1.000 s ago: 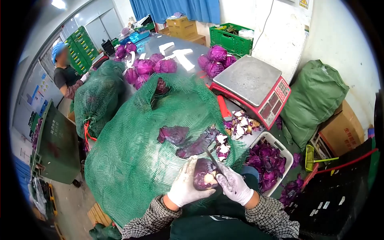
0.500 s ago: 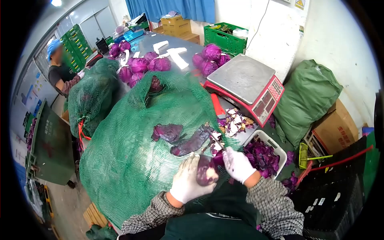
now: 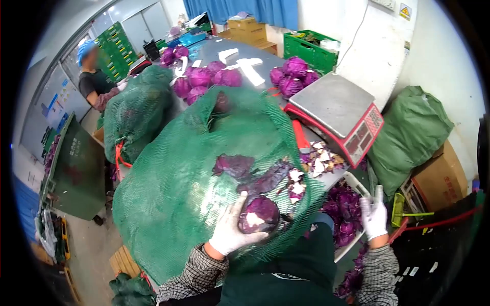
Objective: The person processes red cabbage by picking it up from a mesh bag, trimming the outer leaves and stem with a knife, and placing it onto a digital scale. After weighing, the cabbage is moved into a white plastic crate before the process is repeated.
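Observation:
My left hand [image 3: 228, 229], in a white glove, is closed round a red cabbage [image 3: 263, 213]. A pale cut patch shows on the cabbage's near side. Under it spreads a green mesh sack [image 3: 168, 204], with loose dark outer leaves [image 3: 235, 166] and pale-and-purple trimmings [image 3: 296, 186] lying on it. My right hand [image 3: 375, 217], gloved too, is open with its fingers apart, over the right side of a white basket [image 3: 352, 178]. Purple leaves [image 3: 344, 206] fill that basket. No knife shows in the right hand.
A red scale [image 3: 334, 109] stands at the back right, with cut scraps [image 3: 324, 159] before it. Cabbages [image 3: 201, 76] sit farther back. A filled mesh sack [image 3: 140, 109] lies left, near a person in a blue cap [image 3: 94, 76]. A green bag [image 3: 408, 137] stands right.
My right hand has let go of the knife and moved right, opening above the basket. My left hand has turned the cabbage, so its cut patch sits differently. The camera view has shifted.

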Action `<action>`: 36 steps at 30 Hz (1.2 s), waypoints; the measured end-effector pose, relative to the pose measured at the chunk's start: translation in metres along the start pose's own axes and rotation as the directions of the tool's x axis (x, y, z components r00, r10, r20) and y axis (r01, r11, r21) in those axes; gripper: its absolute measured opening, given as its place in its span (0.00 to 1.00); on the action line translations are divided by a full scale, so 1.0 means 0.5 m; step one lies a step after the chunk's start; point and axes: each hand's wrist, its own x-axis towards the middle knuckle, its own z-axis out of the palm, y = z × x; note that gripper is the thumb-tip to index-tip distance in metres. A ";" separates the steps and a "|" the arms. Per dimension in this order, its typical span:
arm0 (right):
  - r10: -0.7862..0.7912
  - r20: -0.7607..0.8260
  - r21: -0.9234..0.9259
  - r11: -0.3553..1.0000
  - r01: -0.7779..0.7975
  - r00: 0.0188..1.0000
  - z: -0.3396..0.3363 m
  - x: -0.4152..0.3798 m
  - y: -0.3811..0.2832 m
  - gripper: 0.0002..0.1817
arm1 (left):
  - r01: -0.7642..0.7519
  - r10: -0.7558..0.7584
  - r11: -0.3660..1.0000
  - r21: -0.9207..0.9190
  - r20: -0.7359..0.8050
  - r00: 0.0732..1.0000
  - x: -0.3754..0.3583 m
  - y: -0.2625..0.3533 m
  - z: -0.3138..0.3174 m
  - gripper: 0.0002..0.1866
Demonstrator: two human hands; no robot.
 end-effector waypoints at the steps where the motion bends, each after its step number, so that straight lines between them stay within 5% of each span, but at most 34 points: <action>1: -0.125 0.002 0.133 0.983 0.124 0.992 0.029 -0.013 -0.024 0.30 | 0.019 -0.021 0.998 0.053 0.027 0.999 0.014 0.025 0.004 0.59; 2: -0.078 0.123 0.370 0.929 0.027 0.989 0.056 -0.035 -0.074 0.29 | 0.029 -0.033 0.994 0.105 0.037 0.999 0.024 0.035 0.009 0.59; 3: -0.375 0.183 0.286 0.905 0.315 0.909 0.070 -0.051 -0.123 0.28 | 0.039 -0.047 0.986 0.163 0.048 0.998 0.032 0.043 0.012 0.59; 4: -0.655 0.072 0.236 0.744 0.625 0.752 0.103 -0.060 -0.167 0.27 | 0.050 -0.064 0.973 0.226 0.057 0.996 0.037 0.049 0.010 0.59; 5: -0.460 0.288 0.324 0.872 0.367 0.840 0.105 -0.093 -0.219 0.27 | 0.110 -0.137 0.963 0.248 0.095 0.986 0.044 0.059 0.004 0.59; 7: -0.531 0.319 0.492 0.801 0.341 0.785 0.176 -0.117 -0.234 0.26 | 0.063 -0.088 0.954 0.293 0.074 0.993 0.039 0.066 -0.003 0.57; 8: -0.565 0.262 0.436 0.792 0.427 0.782 0.205 -0.120 -0.229 0.26 | 0.045 -0.068 0.949 0.313 0.064 0.996 0.035 0.069 -0.008 0.57; 10: -0.486 0.371 0.481 0.829 0.284 0.792 0.214 -0.108 -0.233 0.25 | -0.015 -0.029 0.921 0.389 0.106 0.994 0.021 0.071 -0.020 0.59; 14: -0.530 0.341 0.540 0.786 0.300 0.777 0.235 -0.096 -0.217 0.24 | -0.170 0.149 0.973 0.157 0.139 0.979 0.033 0.043 0.010 0.69; 21: -0.329 0.561 0.506 0.863 0.000 0.760 0.186 -0.132 -0.242 0.27 | -0.039 -0.064 0.956 0.290 0.337 0.939 0.041 0.068 -0.017 0.68; 24: -0.422 0.510 0.393 0.889 0.233 0.749 0.201 -0.161 -0.241 0.31 | 0.051 -0.175 0.928 0.369 0.311 0.934 0.054 0.097 -0.012 0.67; 26: -0.408 0.458 0.402 0.888 0.225 0.790 0.218 -0.178 -0.241 0.31 | 0.116 -0.239 0.914 0.390 0.285 0.928 0.058 0.115 -0.003 0.65; 27: -0.455 0.290 0.350 0.869 0.349 0.842 0.233 -0.184 -0.246 0.26 | 0.141 -0.262 0.911 0.387 0.279 0.924 0.059 0.121 0.001 0.64; 29: -0.394 0.352 0.335 0.900 0.279 0.849 0.229 -0.167 -0.250 0.23 | 0.194 -0.302 0.905 0.378 0.252 0.919 0.055 0.125 0.009 0.62; 32: -0.369 0.369 0.273 0.920 0.281 0.853 0.229 -0.146 -0.262 0.18 | 0.113 -0.146 0.919 0.378 0.060 0.987 0.038 0.102 0.031 0.59; 36: -0.321 0.395 0.228 0.942 0.247 0.860 0.245 -0.120 -0.277 0.12 | 0.163 -0.198 0.920 0.356 0.064 0.978 0.037 0.092 0.025 0.59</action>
